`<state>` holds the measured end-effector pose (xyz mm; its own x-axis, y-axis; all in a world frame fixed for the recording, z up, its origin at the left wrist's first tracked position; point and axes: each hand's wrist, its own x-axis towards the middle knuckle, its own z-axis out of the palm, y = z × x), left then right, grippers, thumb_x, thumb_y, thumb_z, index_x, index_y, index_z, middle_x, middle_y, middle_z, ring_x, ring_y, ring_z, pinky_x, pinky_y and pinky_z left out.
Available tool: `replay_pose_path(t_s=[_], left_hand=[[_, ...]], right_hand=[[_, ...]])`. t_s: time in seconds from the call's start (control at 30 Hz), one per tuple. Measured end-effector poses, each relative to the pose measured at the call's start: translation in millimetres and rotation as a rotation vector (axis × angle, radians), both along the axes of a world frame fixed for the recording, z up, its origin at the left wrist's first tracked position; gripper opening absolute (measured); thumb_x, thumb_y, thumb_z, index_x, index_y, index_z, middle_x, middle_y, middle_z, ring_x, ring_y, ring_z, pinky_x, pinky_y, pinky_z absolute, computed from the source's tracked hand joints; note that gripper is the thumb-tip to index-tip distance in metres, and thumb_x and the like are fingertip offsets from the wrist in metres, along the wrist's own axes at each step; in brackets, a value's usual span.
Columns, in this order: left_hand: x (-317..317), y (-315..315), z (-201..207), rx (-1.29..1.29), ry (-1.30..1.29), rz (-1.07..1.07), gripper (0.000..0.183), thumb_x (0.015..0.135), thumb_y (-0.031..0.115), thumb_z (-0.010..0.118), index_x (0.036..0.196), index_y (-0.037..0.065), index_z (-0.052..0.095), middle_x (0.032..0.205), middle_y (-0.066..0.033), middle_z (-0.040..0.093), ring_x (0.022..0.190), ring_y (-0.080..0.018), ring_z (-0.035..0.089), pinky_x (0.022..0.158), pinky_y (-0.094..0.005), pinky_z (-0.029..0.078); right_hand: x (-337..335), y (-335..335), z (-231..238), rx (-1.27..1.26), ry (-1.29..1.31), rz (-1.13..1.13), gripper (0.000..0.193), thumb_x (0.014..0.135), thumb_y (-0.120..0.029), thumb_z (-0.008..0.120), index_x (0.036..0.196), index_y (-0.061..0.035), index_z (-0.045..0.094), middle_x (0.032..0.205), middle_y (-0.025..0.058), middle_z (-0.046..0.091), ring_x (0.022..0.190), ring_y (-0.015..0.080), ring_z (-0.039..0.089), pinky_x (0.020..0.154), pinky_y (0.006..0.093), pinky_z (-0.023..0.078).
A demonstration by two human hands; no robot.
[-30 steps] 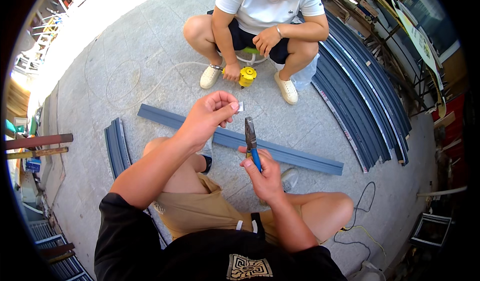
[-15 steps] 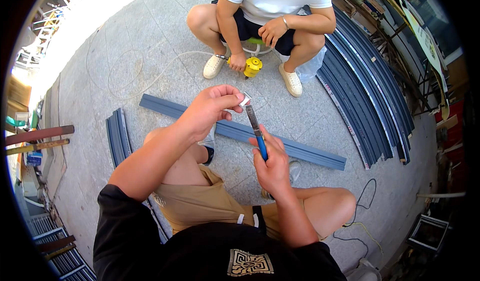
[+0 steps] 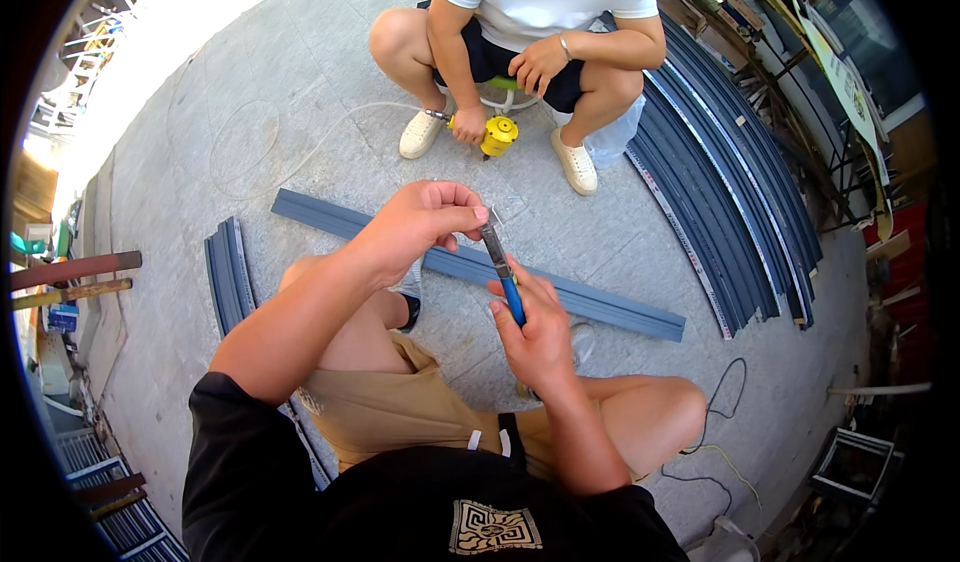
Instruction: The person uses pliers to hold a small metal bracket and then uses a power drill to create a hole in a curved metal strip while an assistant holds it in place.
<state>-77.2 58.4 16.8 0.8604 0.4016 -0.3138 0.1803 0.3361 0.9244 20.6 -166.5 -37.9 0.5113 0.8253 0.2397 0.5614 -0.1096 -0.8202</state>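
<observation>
My left hand (image 3: pixel 418 224) is closed, pinching a small silvery angled piece (image 3: pixel 491 215) between thumb and fingertips. My right hand (image 3: pixel 540 334) is wrapped around a blue-handled tool with a flat dark metal front (image 3: pixel 496 250); its exact kind I cannot make out. The tool's tip meets the small piece, or sits right beside it, at my left fingertips. Beneath both hands, a long grey metal profile (image 3: pixel 600 307) lies slantwise on the floor.
Opposite sits a person in a white shirt (image 3: pixel 545 12), one hand on a yellow air tool (image 3: pixel 498 136) with a pale hose (image 3: pixel 330 127). Many grey profiles (image 3: pixel 700 202) lie at right, shorter ones (image 3: pixel 230 277) at left. A dark cable (image 3: pixel 715 412) runs near my right knee.
My right hand has raised the tool slightly up and left, so its tip has come to the small piece, which is now more covered. The whole view has shifted a little.
</observation>
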Motion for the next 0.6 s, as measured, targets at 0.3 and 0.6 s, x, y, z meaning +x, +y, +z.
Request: replay_pose_path(t_s=[0.3,0.6], left_hand=[[-1.2,-0.6,-0.3,0.003,0.026,-0.047,0.018,0.096,0.023,0.079,0.103,0.008,0.072,0.095,0.0017,0.072,0.084,-0.0059,0.063,0.07,-0.0225,0.046],[0.7,-0.5,-4.6,-0.03,0.021,-0.023,0.022,0.095,0.024,0.081,0.103,0.008,0.068,0.096,-0.0012,0.071,0.081,-0.0073,0.061,0.073,-0.0234,0.048]], right_hand=[[-5.4,-0.7,-0.1,0.04,0.039,-0.073,0.015,0.091,-0.012,0.084,0.096,0.0009,0.078,0.119,0.0172,0.077,0.103,0.0364,0.071,0.09,0.0436,0.056],[-5.8,0.4,1.9,0.024,0.072,-0.075,0.018,0.09,-0.017,0.086,0.096,-0.0008,0.079,0.121,0.0171,0.078,0.103,0.0348,0.072,0.09,0.0425,0.056]])
